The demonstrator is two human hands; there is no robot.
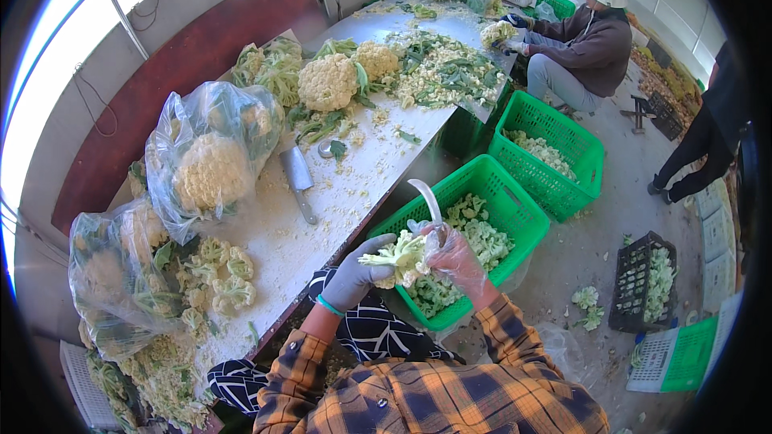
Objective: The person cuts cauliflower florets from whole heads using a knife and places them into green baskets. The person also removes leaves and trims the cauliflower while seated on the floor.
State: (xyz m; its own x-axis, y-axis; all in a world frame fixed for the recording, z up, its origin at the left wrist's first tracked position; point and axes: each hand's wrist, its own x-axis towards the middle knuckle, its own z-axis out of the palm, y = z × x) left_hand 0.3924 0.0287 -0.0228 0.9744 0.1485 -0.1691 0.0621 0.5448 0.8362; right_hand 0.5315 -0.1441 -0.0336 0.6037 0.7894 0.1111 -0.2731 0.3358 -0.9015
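My left hand (354,274), in a grey glove, grips a piece of cauliflower (403,257) by its side. A clear plastic glove covers my right hand (458,256), which holds a curved knife (429,198) with the blade pointing up and away from me. The fingers of that hand are also against the cauliflower piece. Just beyond and below both hands, a green plastic crate (525,230) contains cut florets (482,241). On the table (338,205) to my left lies a cleaver (297,170), its handle towards me.
Bagged cauliflower heads (211,172) and loose florets (232,289) line the table's left side. Bare heads (327,82) and trimmings (446,72) lie farther along. A seated co-worker (585,42) holds a cauliflower. Another green crate (558,132), a black crate (627,295) and a standing person (699,126) are at right.
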